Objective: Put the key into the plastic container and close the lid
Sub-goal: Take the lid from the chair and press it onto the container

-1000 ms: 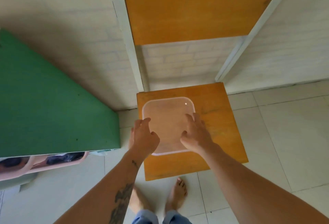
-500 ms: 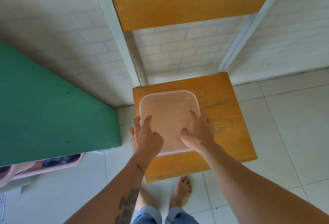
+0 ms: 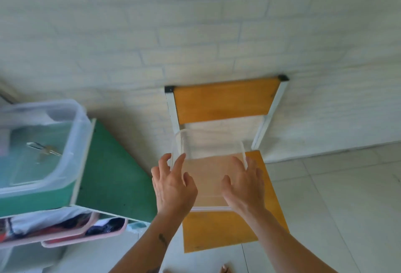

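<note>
I hold a clear plastic lid (image 3: 208, 170) by its two sides, my left hand (image 3: 173, 185) on the left edge and my right hand (image 3: 245, 185) on the right edge. The lid hangs above the orange chair seat (image 3: 219, 233), its far edge tilted up. At the far left a clear plastic container (image 3: 74, 133) stands on the green table (image 3: 112, 175), blurred. A metal key (image 3: 44, 150) shows inside its walls, on the bottom.
The chair's orange backrest (image 3: 223, 99) leans against a white brick wall. Under the green table a pink basket (image 3: 86, 235) holds clothes. Pale floor tiles stretch to the right of the chair. Bare toes show at the bottom edge.
Both hands have lifted the lid off the chair seat and tilted it. My view has swung up and left, bringing the container with the key into sight.
</note>
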Tool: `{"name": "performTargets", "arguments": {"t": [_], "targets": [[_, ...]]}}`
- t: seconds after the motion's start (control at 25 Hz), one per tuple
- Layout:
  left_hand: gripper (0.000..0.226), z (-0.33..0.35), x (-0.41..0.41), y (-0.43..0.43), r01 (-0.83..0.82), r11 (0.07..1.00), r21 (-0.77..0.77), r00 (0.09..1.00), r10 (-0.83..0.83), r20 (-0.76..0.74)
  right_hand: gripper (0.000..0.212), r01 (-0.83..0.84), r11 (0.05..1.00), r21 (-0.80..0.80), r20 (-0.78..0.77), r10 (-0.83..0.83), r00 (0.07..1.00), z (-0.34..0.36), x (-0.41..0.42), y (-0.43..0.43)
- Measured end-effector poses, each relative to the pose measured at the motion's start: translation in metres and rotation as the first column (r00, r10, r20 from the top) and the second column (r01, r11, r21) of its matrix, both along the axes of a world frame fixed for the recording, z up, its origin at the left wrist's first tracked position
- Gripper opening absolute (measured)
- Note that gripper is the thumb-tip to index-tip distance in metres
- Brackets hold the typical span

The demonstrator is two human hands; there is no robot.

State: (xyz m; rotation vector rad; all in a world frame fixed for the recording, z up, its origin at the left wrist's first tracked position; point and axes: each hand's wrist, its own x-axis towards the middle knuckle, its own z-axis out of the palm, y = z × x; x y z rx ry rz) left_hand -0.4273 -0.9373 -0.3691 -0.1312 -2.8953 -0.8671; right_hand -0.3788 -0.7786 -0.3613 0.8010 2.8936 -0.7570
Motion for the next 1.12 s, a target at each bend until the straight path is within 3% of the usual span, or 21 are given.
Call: {"name": "performTargets", "arguments": {"t": [0.2, 0.56, 0.8, 1.12], "targets": [[0.052, 0.076, -0.011, -0.023, -0.044, 0.997, 0.068, 0.981, 0.056, -0.186, 0.059, -0.064, 0.997, 0.050, -0.178, 0.072, 0.981, 0.082, -0.014, -0.016], [0.051, 0.154, -0.050, -0.116, -0.156, 0.975, 0.158, 0.940, 0.195, -0.279, 0.051, -0.170, 0.979, 0.109, -0.293, 0.195, 0.936, 0.159, -0.066, -0.104], [0.048, 0.163, -0.083, -0.227, -0.212, 0.968, 0.135, 0.930, 0.242, -0.275, 0.060, -0.219, 0.972, 0.083, -0.266, 0.234, 0.935, 0.169, -0.102, -0.214], [0.055, 0.142, -0.115, -0.343, -0.199, 0.980, 0.008, 0.977, 0.199, -0.081, 0.047, -0.254, 0.957, 0.142, -0.112, 0.271, 0.956, 0.158, -0.130, -0.335]]}}
